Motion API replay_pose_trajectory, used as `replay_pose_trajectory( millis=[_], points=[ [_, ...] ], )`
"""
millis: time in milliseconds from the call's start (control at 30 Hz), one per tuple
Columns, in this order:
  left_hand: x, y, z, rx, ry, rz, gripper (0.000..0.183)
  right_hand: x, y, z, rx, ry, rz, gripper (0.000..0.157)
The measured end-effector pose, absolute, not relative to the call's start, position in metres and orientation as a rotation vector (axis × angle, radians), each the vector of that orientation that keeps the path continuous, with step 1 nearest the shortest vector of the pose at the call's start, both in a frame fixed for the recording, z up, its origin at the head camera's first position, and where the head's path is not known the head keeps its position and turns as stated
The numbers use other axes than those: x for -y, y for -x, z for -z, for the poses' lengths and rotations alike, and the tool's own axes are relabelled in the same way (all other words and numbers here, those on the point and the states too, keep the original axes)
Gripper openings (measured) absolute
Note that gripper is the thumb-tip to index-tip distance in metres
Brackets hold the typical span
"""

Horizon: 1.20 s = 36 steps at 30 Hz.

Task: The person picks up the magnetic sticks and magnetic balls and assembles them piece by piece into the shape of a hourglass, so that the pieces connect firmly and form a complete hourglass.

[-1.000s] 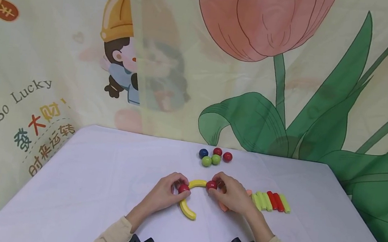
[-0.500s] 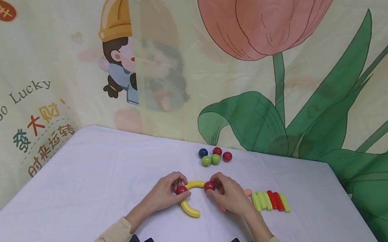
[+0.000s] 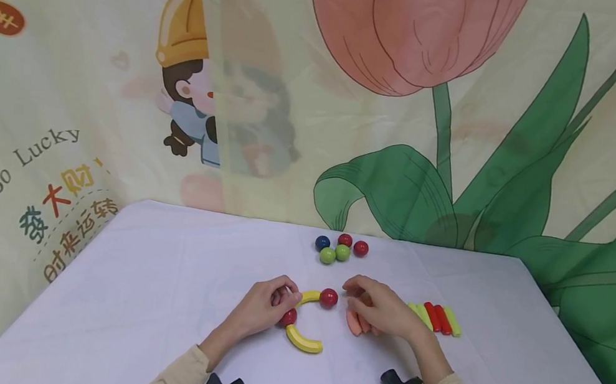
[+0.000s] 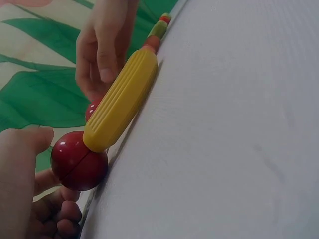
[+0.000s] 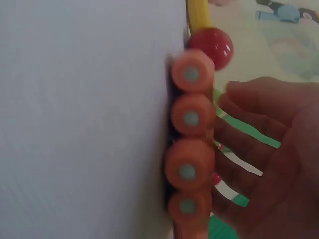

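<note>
Two yellow curved sticks, an upper one [image 3: 310,296] and a lower one [image 3: 303,340], form an arc on the table. A red ball [image 3: 288,317] touches the lower stick at the bend; another red ball [image 3: 329,298] joins the upper stick's right end. My left hand [image 3: 265,303] is over the bend, partly covering the upper stick and nearer ball. In the left wrist view, its thumb and fingers are spread around that ball [image 4: 79,162]. My right hand [image 3: 386,310] holds nothing, its fingers loosely bent beside orange sticks [image 3: 355,323]. Pale discs show on the orange sticks' ends [image 5: 191,118] in the right wrist view.
A blue ball [image 3: 322,243], green balls [image 3: 327,255] and red balls [image 3: 361,249] sit near the table's back edge. Green sticks [image 3: 452,322] and red sticks [image 3: 437,318] lie in a row to the right. A printed curtain [image 3: 259,118] hangs behind the table.
My right hand has let go of its red ball and moved right. The bend ball and lower yellow stick have shifted towards me; my left thumb has come off that ball.
</note>
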<state>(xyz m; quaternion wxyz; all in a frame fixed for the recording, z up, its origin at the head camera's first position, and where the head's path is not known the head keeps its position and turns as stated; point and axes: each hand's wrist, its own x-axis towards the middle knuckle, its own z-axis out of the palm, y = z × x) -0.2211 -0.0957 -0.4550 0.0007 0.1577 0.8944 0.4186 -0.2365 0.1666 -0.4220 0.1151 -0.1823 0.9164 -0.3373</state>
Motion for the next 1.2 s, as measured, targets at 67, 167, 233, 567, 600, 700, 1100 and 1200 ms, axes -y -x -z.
replay_pose_trajectory(
  millis=[67,167,233,567,600,700,1100,1200],
  points=[
    [0.095,0.221,0.454,-2.807,-0.473,-1.299,0.018,-0.174,0.237,0.422,-2.642,0.568,0.994,0.024],
    [0.094,0.22,0.454,-2.818,-0.463,-1.29,0.017,-0.18,0.238,0.423,-2.587,0.631,0.986,0.022],
    [0.094,0.22,0.454,-2.825,-0.469,-1.284,0.015,-0.182,0.238,0.424,-2.571,0.67,0.974,0.021],
    [0.089,0.225,0.444,-2.784,-0.501,-1.186,0.018,-0.179,0.237,0.423,-2.569,0.779,0.949,0.024],
    [0.087,0.226,0.442,-2.78,-0.509,-1.159,0.019,-0.178,0.237,0.423,-2.563,0.785,0.949,0.025],
    [0.081,0.23,0.438,-2.772,-0.533,-1.081,0.024,-0.177,0.237,0.425,-2.559,0.8,0.937,0.025],
    [0.068,0.234,0.434,-2.85,-0.541,-0.972,0.021,-0.177,0.239,0.422,-2.633,0.739,0.856,0.022],
    [0.066,0.234,0.432,-2.865,-0.52,-0.938,0.019,-0.177,0.239,0.423,-2.63,0.723,0.878,0.021]
  ],
)
